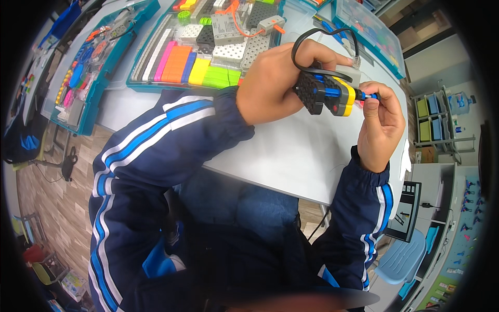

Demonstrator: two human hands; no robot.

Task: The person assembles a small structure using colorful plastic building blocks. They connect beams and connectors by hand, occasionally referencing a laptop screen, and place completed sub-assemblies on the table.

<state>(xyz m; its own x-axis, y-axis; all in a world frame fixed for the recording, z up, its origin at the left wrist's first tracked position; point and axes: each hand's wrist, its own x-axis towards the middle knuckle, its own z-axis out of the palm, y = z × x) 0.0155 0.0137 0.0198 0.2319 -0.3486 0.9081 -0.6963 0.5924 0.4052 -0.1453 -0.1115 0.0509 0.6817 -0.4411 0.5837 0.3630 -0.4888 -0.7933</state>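
My left hand [275, 78] is closed around a small building-block model [328, 93], holding it above the table's right part. The model has black perforated blocks, a yellow piece and blue connectors. A grey-white block sits at its far side, and a black cable [323, 32] loops up from it. With thumb and fingers pinched, my right hand [382, 122] grips a short axle [370, 96] with black and blue parts at the model's right end. Part of the model is hidden behind my left fingers.
On the white table [270, 158], a teal-edged case [130, 83] holds colourful bricks and grey electronic blocks. Another parts case [78, 78] stands at the left, and a lidded one [371, 31] at the far right. A blue stool [400, 262] and a monitor [405, 210] are at the right.
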